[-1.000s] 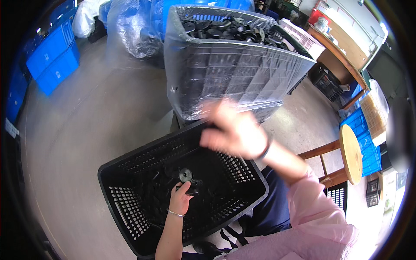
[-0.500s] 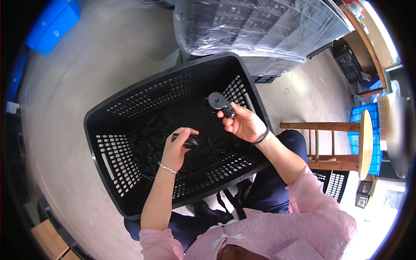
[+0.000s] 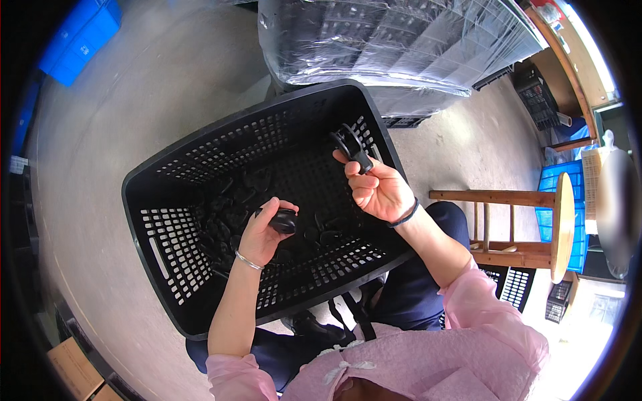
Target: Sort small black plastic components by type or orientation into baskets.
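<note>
My right hand (image 3: 378, 190) pinches a black plastic part (image 3: 349, 145) by its short stem. The part's round, slotted head points up and away from me. Lower and to the left, my left hand (image 3: 263, 230) is closed around a rounded, glossy black plastic piece (image 3: 284, 221), whose far side shows past the fingers. Both hands are over a large black plastic basket (image 3: 167, 227) with perforated walls. Many loose black parts (image 3: 224, 207) lie in the basket, heaped mostly toward its left; their shapes are hard to make out in the dark.
Behind the basket stands a plastic-wrapped stack (image 3: 394, 47). A wooden stool (image 3: 511, 227) lies on its side to the right, near blue crates (image 3: 560, 180). Blue bins (image 3: 81, 40) are at the far left, and cardboard boxes (image 3: 75, 367) at the lower left.
The part in my right hand has turned, from its flat round face showing to a slotted edge. My left hand has shifted slightly left, its piece turned too.
</note>
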`<state>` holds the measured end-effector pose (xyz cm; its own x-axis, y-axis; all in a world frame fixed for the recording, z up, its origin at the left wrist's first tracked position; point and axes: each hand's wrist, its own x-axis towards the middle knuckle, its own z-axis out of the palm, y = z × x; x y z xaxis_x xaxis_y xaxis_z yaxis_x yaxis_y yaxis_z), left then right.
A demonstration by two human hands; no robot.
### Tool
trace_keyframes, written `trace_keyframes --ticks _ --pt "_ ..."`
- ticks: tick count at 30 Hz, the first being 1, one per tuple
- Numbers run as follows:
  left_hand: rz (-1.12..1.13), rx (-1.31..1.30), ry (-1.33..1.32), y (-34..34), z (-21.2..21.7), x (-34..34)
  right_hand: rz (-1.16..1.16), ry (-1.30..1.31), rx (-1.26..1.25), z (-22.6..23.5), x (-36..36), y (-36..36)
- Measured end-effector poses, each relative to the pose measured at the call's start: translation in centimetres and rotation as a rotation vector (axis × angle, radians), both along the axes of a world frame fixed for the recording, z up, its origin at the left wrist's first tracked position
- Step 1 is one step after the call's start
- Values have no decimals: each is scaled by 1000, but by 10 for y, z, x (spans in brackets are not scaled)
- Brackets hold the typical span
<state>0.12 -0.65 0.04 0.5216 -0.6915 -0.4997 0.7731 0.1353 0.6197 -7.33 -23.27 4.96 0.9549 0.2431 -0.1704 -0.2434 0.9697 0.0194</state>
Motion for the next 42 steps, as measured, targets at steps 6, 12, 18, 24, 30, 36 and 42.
trace_keyframes --ticks 6,12,18,24,30,36,42 --pt "27 -56 108 0 0 -1 -106 100 -527 6 0 3" --pt "3 -66 116 0 1 -1 -389 -217 -1780 14 2 10" --pt "1 -61 118 0 0 3 -600 -640 -2428 18 9 8" --pt "-11 -98 129 -3 6 1 -835 -756 -2540 36 8 2" --pt "9 -95 170 9 -9 -7 -1547 -593 -2713 162 67 -49" --pt "66 -81 349 3 1 3 -1682 -749 -2858 232 90 -34" --pt "-24 -74 262 -8 16 6 -65 -884 -2495 42 41 52"
